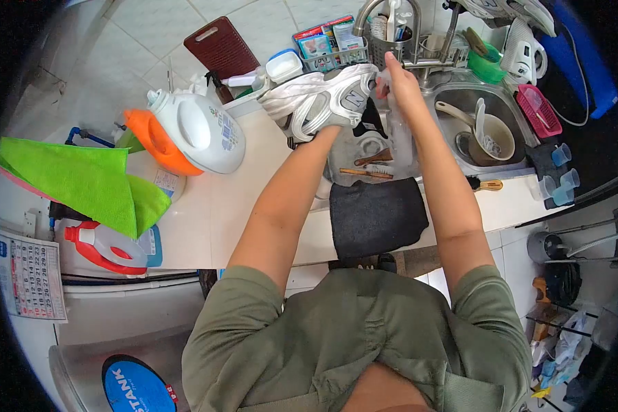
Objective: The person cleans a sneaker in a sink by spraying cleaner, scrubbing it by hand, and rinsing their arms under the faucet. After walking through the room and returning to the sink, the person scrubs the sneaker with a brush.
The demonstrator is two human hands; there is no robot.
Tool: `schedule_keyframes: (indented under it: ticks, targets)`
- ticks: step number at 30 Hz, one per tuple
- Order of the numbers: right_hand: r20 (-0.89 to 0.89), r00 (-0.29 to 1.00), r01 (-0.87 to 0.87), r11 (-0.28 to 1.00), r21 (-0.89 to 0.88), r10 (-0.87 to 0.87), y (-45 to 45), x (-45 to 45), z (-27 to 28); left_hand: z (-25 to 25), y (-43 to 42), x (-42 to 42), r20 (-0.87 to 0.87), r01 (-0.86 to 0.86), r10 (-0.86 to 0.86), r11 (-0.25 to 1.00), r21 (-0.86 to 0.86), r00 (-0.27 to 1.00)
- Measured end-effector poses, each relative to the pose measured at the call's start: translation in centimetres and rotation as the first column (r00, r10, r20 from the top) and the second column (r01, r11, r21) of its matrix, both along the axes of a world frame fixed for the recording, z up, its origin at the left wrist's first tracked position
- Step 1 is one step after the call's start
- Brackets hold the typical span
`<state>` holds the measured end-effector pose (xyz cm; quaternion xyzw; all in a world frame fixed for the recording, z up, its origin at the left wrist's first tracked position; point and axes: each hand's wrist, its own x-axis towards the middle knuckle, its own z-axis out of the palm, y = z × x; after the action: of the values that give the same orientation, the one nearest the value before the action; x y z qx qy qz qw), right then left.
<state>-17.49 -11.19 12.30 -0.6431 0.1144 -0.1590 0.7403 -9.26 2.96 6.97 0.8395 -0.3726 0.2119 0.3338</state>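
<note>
A white and grey sneaker (353, 97) with an "N" on its side is held up over the left sink basin, tilted sideways. My left hand is hidden by the shoe; only its wrist (331, 132) shows at the shoe's opening. At the other end of the shoe, below the faucet (419, 63), is my right hand (399, 86), thumb stretched upward and fingers blurred and partly hidden. A clear streak like running water (399, 137) falls beside that wrist. In the basin below lie a wooden-handled brush (367, 173), another wooden brush (375, 158) and a dark piece (371, 122).
A dark cloth (378, 218) hangs over the counter's front edge. The right basin holds a pot (493, 141) with a ladle. Detergent jugs (209, 134) and a green towel (75, 182) stand left. Small cups (563, 180) and a brush (487, 184) lie right.
</note>
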Motion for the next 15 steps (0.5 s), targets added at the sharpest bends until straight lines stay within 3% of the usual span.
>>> schedule_keyframes:
  ticks: [2, 6, 8, 15]
  targets:
    - [0.102, 0.995, 0.017, 1.000, -0.009, -0.016, -0.3, 1.0, -0.4, -0.2, 0.1, -0.1, -0.015, -0.007, 0.007, 1.000, -0.004, 1.000]
    - [0.023, 1.000, 0.005, 0.999, 0.033, -0.006, -0.2, 0.8, 0.1, -0.3, 0.4, -0.2, -0.029, -0.015, 0.014, 1.000, -0.024, 0.999]
    - [0.093, 0.996, 0.004, 0.995, -0.096, 0.005, 0.0, 1.1, 0.1, -0.3, 0.6, -0.3, -0.038, -0.021, 0.020, 0.999, -0.029, 0.999]
    - [0.051, 0.998, -0.030, 0.993, -0.111, 0.036, -0.2, 1.7, 0.1, -0.6, 0.6, -0.1, -0.053, -0.038, 0.036, 0.999, -0.033, 0.998]
